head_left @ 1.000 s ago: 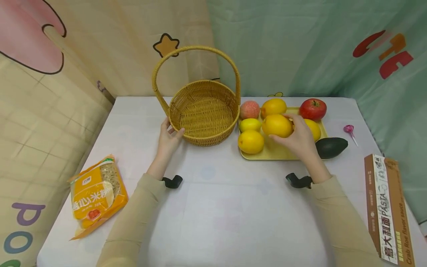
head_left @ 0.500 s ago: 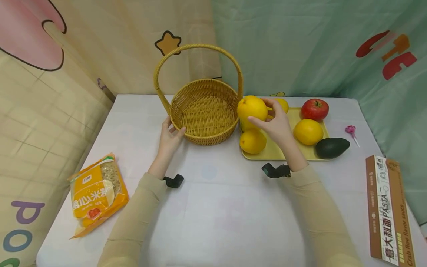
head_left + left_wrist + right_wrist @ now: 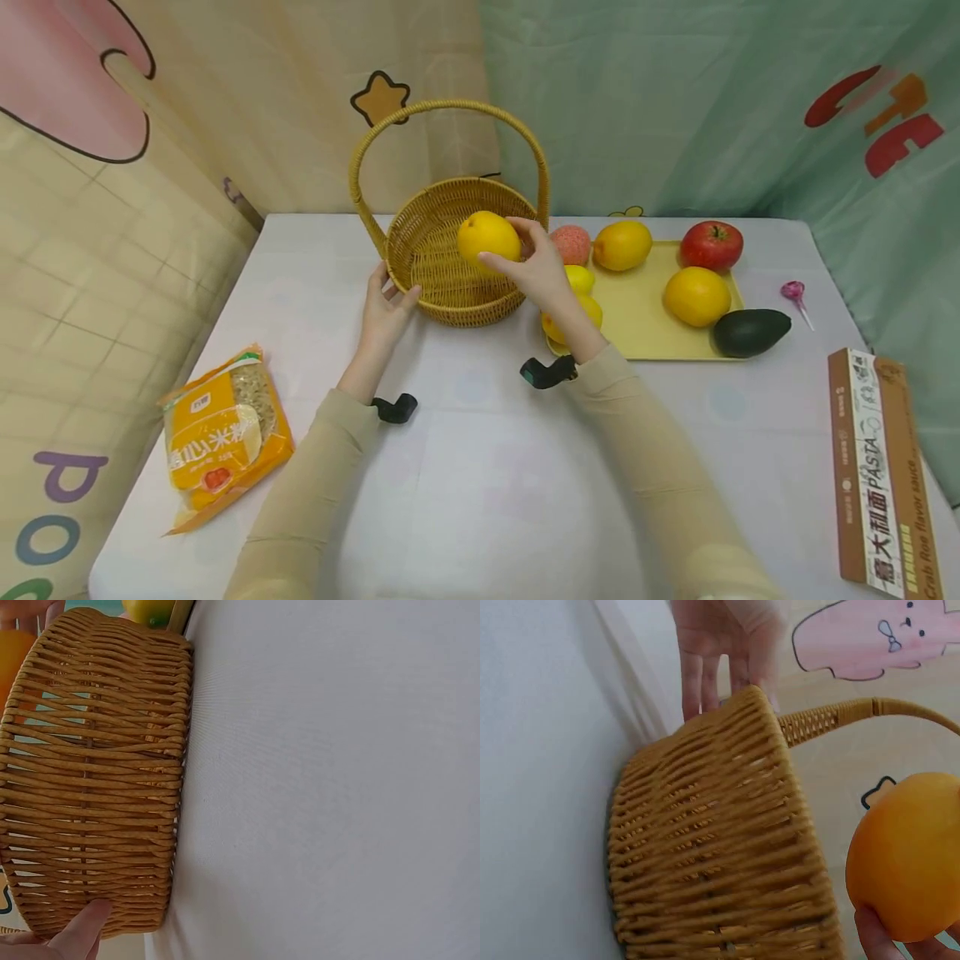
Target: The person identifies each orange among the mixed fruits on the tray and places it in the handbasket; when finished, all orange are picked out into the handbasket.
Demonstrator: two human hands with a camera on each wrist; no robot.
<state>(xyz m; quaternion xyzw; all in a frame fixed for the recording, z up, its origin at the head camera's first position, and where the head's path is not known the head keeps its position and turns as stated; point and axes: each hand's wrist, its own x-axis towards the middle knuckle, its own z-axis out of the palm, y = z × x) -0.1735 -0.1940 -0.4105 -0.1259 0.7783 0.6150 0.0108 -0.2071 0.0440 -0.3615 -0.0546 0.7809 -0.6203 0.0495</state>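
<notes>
My right hand (image 3: 536, 264) holds a large, rounded yellow fruit (image 3: 487, 237) between thumb and fingers. The fruit is above the open top of a wicker basket (image 3: 472, 315) with a tall arched handle; in the right wrist view the fruit (image 3: 907, 855) is beside the rim. At the basket's left side, my left hand (image 3: 386, 317) grips the rim, thumb over the edge and fingers along the outer wall. No other item shows inside the basket in the head view.
Right of the basket, a yellow tray (image 3: 637, 321) bears several fruits, including a red apple (image 3: 711, 245) and a dark green avocado (image 3: 750, 332). A lollipop (image 3: 793, 292) and a pasta box (image 3: 885, 475) lie farther right. An orange food bag (image 3: 225, 442) lies at left.
My right hand has lifted the yellow fruit off the tray and carried it left, over the basket. The left hand stays on the rim.
</notes>
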